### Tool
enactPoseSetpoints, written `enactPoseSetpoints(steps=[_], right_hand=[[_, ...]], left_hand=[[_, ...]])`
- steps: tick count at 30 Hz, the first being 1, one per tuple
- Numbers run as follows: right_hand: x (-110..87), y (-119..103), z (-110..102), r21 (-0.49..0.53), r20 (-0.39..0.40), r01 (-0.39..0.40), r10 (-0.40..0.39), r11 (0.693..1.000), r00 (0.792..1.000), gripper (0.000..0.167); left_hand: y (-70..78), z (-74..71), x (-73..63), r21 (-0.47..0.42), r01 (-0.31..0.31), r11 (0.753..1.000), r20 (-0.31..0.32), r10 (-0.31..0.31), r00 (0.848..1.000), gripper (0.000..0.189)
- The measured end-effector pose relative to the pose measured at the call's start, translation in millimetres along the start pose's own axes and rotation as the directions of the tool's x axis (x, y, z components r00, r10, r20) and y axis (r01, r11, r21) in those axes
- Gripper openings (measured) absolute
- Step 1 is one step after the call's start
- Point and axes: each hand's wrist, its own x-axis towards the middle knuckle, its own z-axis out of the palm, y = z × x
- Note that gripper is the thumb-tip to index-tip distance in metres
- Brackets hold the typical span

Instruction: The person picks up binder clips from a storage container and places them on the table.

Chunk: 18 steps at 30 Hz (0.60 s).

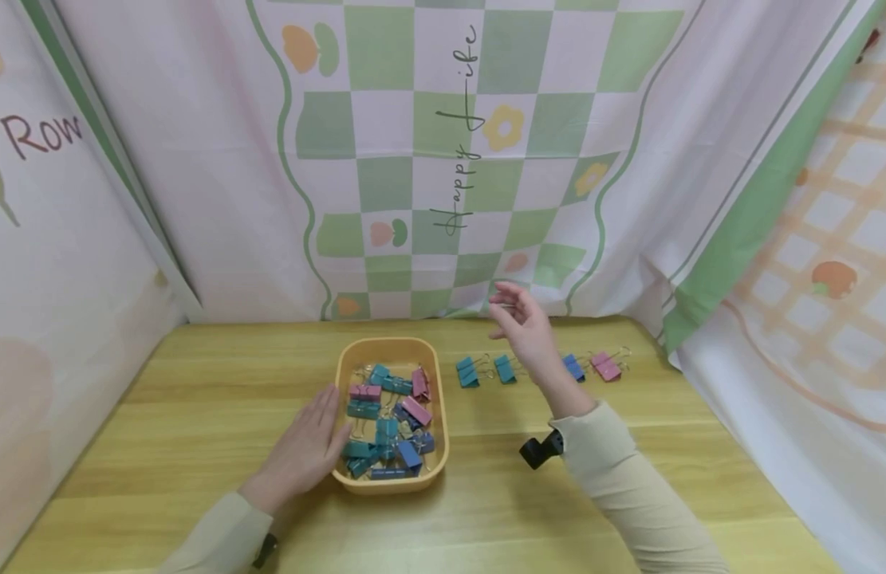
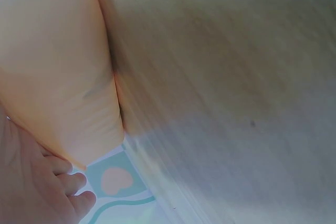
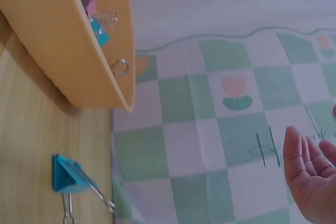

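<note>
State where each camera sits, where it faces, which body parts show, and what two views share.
Head: on the head, facing forward and down over the yellow rectangular plastic tray; left hand, right hand and beige sleeved forearms show.
Left wrist: on that wrist, facing the tray's outer wall; left hand partly shows.
Right wrist: on that wrist, facing the tray's side and checked green-white fabric curtain; right hand partly shows.
Shared: head and right wrist both show the tray, curtain and right hand.

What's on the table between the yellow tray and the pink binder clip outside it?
Two teal binder clips and a blue binder clip show there in the head view; the right hand blocks part of that stretch from sight.
</note>
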Motion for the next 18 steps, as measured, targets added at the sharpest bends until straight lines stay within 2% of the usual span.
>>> enactPoseSetpoints(steps=[10,18], right_hand=[[-13.3,3,36,-0.072,0.165,0.055,-0.043,0.996,0.985,0.044],[-24.7,12,61,-0.128,0.265,0.061,-0.025,0.99,0.964,0.042]], left_hand=[[-2.3,2.3,0.9,0.003,-0.001,1.0,-0.011,0.001,1.0,0.063],[-3.3,4.0,1.5,0.016,-0.005,1.0,-0.012,0.005,1.0,0.062]])
